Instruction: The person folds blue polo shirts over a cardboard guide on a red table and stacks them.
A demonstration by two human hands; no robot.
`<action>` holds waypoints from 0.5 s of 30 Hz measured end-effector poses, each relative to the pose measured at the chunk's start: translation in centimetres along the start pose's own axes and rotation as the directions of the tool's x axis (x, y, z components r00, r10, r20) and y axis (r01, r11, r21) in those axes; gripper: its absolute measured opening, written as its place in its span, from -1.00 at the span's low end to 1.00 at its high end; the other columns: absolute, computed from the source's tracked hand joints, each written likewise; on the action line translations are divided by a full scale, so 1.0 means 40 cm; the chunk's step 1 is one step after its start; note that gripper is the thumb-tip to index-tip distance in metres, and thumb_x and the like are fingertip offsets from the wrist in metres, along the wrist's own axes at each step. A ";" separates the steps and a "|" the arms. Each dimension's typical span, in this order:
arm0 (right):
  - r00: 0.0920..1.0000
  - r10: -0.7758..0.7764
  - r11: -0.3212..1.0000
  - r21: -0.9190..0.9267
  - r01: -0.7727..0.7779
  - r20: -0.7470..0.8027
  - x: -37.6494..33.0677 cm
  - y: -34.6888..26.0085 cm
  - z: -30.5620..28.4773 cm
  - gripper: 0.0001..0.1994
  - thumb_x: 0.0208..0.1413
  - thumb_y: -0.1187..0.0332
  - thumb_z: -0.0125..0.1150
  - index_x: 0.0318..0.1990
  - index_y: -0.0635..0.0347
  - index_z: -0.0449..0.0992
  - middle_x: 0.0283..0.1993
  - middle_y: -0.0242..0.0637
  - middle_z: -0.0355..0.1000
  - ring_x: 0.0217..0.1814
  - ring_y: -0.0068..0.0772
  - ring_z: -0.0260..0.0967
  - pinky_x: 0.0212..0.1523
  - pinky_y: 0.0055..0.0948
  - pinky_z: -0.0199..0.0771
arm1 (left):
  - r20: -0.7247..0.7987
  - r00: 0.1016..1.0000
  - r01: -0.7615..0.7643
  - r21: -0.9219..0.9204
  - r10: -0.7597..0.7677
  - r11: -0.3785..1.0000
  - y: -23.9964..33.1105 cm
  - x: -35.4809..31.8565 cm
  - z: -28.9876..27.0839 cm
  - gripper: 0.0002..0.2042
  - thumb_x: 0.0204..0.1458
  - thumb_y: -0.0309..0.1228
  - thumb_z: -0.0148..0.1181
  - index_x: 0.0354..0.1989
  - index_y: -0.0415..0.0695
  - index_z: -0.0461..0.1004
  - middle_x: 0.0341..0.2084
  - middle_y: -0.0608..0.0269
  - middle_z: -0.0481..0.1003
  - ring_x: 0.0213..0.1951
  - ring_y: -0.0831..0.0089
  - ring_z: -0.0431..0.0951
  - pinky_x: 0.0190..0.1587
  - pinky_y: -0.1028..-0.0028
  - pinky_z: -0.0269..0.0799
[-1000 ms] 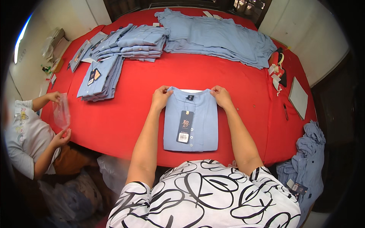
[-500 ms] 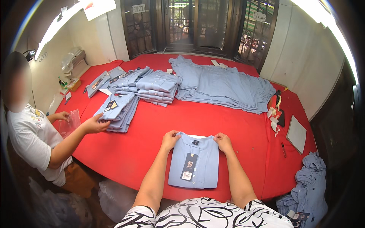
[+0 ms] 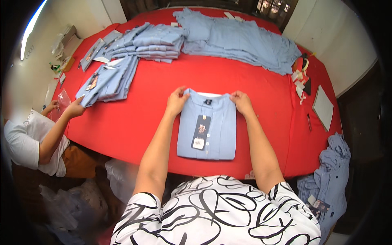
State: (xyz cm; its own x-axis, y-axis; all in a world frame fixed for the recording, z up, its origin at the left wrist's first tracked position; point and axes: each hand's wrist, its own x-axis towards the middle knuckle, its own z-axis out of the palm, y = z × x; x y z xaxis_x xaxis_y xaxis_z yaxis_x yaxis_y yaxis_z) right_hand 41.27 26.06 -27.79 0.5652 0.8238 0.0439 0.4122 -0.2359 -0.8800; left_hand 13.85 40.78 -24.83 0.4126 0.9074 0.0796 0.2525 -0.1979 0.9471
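Observation:
In front of me a folded light blue shirt [image 3: 222, 130] lies flat on the red-covered table [image 3: 155, 118], neckline away from me. A dark hang tag [image 3: 201, 132] with a white label rests on its front, left of a few white buttons. My left hand [image 3: 177, 101] pinches the shirt's upper left corner. At the upper right corner my right hand [image 3: 242, 102] does the same, fingers closed on the cloth. A white edge shows behind the collar, between my hands.
To the left, a co-worker's hand [image 3: 75, 108] grips a tagged shirt on a small stack [image 3: 118, 83]; their other hand holds a clear plastic bag [image 3: 62, 102]. Folded shirts [image 3: 159, 41] and spread blue garments [image 3: 241, 41] lie behind. A white board [image 3: 323, 107] and scissors [image 3: 309, 121] are rightward.
My view has tilted down, so everything sits higher in the picture. My hands keep their hold on the shirt corners. The co-worker has lifted the top shirt's edge leftward off the small stack.

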 end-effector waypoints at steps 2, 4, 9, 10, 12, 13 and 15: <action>0.999 0.031 0.997 -0.070 -0.031 0.006 -0.023 -0.027 -0.005 -0.86 0.12 0.37 0.24 -0.26 0.27 0.54 -0.37 -0.31 0.50 -0.33 -0.49 0.39 -0.27 -0.45 0.39 | -0.039 0.985 -0.139 0.379 0.165 0.915 0.041 -0.065 -0.009 -0.68 0.10 -0.32 0.24 -0.03 -0.22 0.50 -0.18 0.00 0.56 -0.14 0.21 0.57 -0.10 0.28 0.48; 0.994 0.109 0.988 -0.110 -0.106 0.022 -0.036 -0.067 -0.018 -0.76 0.09 0.27 0.23 -0.21 0.27 0.56 -0.26 -0.12 0.54 -0.18 -0.21 0.50 -0.12 -0.29 0.46 | 0.072 0.989 -0.149 0.548 0.132 0.823 0.126 -0.130 -0.030 -0.60 0.07 -0.20 0.27 0.00 -0.19 0.48 -0.23 0.01 0.56 -0.14 0.10 0.58 -0.07 0.21 0.48; 0.990 0.141 0.984 -0.109 -0.138 0.024 -0.025 -0.067 -0.023 -0.76 0.09 0.26 0.23 -0.19 0.22 0.56 -0.23 -0.14 0.54 -0.15 -0.23 0.49 -0.10 -0.30 0.45 | 0.305 0.932 0.021 0.499 -0.198 0.866 0.235 -0.278 0.003 -0.38 -0.05 -0.13 0.39 0.13 -0.21 0.36 -0.28 0.06 0.54 -0.21 0.17 0.60 -0.14 0.28 0.50; 0.988 0.152 0.983 -0.108 -0.148 0.032 -0.027 -0.067 -0.022 -0.76 0.10 0.25 0.23 -0.19 0.22 0.56 -0.22 -0.14 0.54 -0.14 -0.24 0.49 -0.10 -0.30 0.45 | 0.278 0.945 0.015 0.488 -0.172 0.873 0.223 -0.285 0.013 -0.38 -0.05 -0.21 0.40 0.17 -0.19 0.33 -0.29 0.05 0.53 -0.23 0.18 0.60 -0.15 0.28 0.50; 0.986 0.161 0.978 -0.137 -0.155 0.034 -0.029 -0.078 -0.022 -0.76 0.10 0.24 0.23 -0.18 0.21 0.56 -0.21 -0.15 0.55 -0.13 -0.24 0.50 -0.10 -0.30 0.45 | 0.258 0.947 0.049 0.472 -0.191 0.880 0.217 -0.290 0.023 -0.40 -0.05 -0.25 0.40 0.16 -0.20 0.34 -0.30 0.05 0.53 -0.25 0.19 0.59 -0.15 0.28 0.50; 0.986 0.166 0.976 -0.151 -0.159 0.035 -0.030 -0.083 -0.022 -0.75 0.10 0.24 0.23 -0.17 0.20 0.56 -0.20 -0.15 0.55 -0.13 -0.24 0.50 -0.09 -0.30 0.45 | 0.248 0.948 0.066 0.463 -0.201 0.884 0.214 -0.292 0.025 -0.41 -0.05 -0.28 0.40 0.15 -0.20 0.35 -0.30 0.05 0.53 -0.26 0.20 0.59 -0.16 0.28 0.50; 0.986 0.164 0.977 -0.141 -0.159 0.025 -0.030 -0.069 -0.025 -0.75 0.10 0.23 0.24 -0.16 0.20 0.56 -0.19 -0.16 0.55 -0.11 -0.25 0.50 -0.08 -0.31 0.45 | 0.274 0.937 0.081 0.437 -0.219 0.896 0.210 -0.284 0.025 -0.46 -0.04 -0.31 0.39 0.12 -0.21 0.37 -0.32 0.07 0.52 -0.29 0.23 0.59 -0.18 0.28 0.49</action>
State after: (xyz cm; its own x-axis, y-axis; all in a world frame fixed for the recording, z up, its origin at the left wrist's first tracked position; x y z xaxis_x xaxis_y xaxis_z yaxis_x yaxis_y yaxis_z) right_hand 40.18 25.22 -24.93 0.6071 0.7865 -0.1130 0.4137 -0.4343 -0.8001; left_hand 12.15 28.43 -18.10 0.5708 0.7917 -0.2177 0.6424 -0.2654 0.7190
